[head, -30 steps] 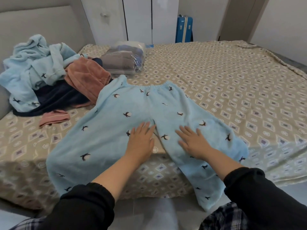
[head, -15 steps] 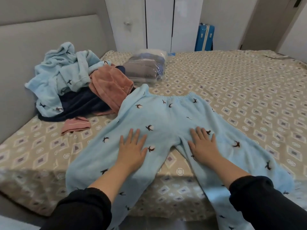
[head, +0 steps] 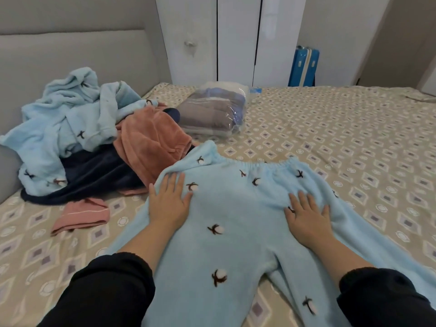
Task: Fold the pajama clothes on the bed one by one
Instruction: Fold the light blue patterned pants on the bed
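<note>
Pajama pants (head: 236,208) lie spread on the bed (head: 35,244), their left waist corner touching the heap of unfolded clothes (head: 77,138), and with the left hand (head: 168,204) and right hand (head: 306,215) both pressed flat, gripping nothing, a fold could drag that heap along.

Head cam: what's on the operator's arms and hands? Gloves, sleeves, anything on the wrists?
No gloves: left hand and right hand are bare. The left sleeve and right sleeve are black, thick and soft-looking, ending partway up the forearm. No watch or bracelet shows.
</note>
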Motion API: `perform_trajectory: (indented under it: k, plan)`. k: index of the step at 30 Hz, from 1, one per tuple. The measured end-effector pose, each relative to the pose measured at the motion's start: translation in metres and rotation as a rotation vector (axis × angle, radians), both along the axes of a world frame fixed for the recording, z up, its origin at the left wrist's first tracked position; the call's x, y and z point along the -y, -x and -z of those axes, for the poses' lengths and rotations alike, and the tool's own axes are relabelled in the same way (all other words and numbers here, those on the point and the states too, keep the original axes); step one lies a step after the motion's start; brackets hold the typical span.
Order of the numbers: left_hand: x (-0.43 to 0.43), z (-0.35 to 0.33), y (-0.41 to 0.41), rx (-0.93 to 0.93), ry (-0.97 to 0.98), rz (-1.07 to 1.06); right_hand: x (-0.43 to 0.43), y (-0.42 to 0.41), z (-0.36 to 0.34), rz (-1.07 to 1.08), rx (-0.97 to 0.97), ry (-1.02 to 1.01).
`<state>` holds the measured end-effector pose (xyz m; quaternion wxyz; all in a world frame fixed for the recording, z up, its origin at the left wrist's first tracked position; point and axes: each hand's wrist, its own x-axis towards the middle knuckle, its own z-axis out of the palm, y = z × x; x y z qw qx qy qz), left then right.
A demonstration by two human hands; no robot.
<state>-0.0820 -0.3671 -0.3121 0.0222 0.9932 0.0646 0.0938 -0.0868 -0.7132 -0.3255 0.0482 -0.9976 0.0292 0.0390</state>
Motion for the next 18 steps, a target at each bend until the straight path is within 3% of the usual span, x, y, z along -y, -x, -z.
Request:
perform_trajectory:
  k: [5,9,13,18]
  plan:
    - [-0.002,0.007,-0.035,0.103,0.067,-0.045,0.004,-0.037,0.002,0.017,0.02,0.002]
    - [0.007,-0.014,-0.062,0.128,-0.144,-0.08,0.005,-0.053,0.003,0.025,0.074,-0.006]
    - [0.019,-0.027,-0.088,0.077,-0.386,0.03,0.009,-0.07,0.002,0.108,0.247,-0.081]
    - [0.025,-0.024,-0.116,0.0,-0.124,-0.007,0.017,-0.104,-0.018,0.355,0.162,-0.322]
